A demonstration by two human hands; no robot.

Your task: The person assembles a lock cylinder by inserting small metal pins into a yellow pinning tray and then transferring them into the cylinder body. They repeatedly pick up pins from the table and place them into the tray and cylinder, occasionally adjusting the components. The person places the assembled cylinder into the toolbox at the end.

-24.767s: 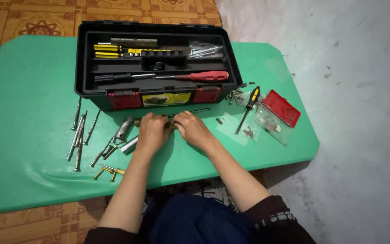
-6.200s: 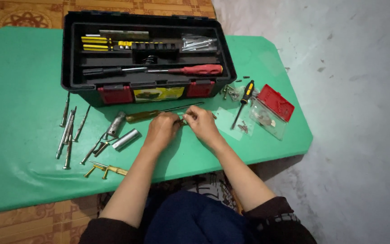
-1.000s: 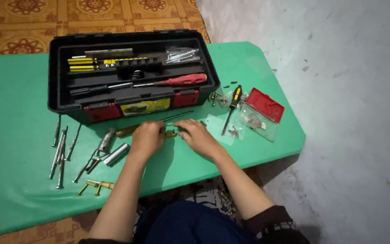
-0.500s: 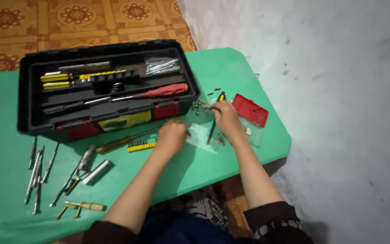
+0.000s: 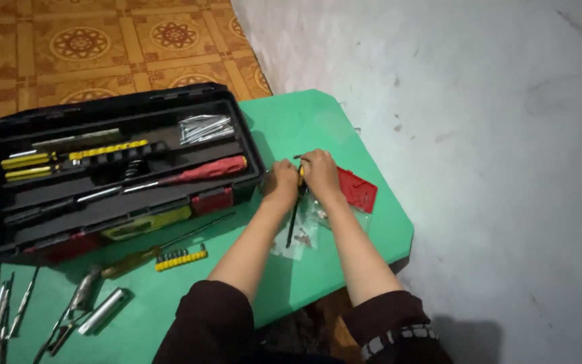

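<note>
Head view: we work at the right end of the green table (image 5: 365, 222).
Left hand (image 5: 281, 183): curled shut beside the screwdriver handle; whether it grips, we cannot tell.
Right hand (image 5: 319, 174): closed on the screwdriver (image 5: 294, 219) at its top end, shaft hanging toward us.
Screwdriver position: over the clear bags (image 5: 299, 237), just beside the red case (image 5: 356, 189).
Toolbox (image 5: 102, 175): open, near the left hand.

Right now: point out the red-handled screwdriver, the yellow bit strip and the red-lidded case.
red-handled screwdriver (image 5: 211, 169), head view, on the red handle.
yellow bit strip (image 5: 181, 259), head view, middle of the strip.
red-lidded case (image 5: 358, 189), head view, on the red lid.
</note>
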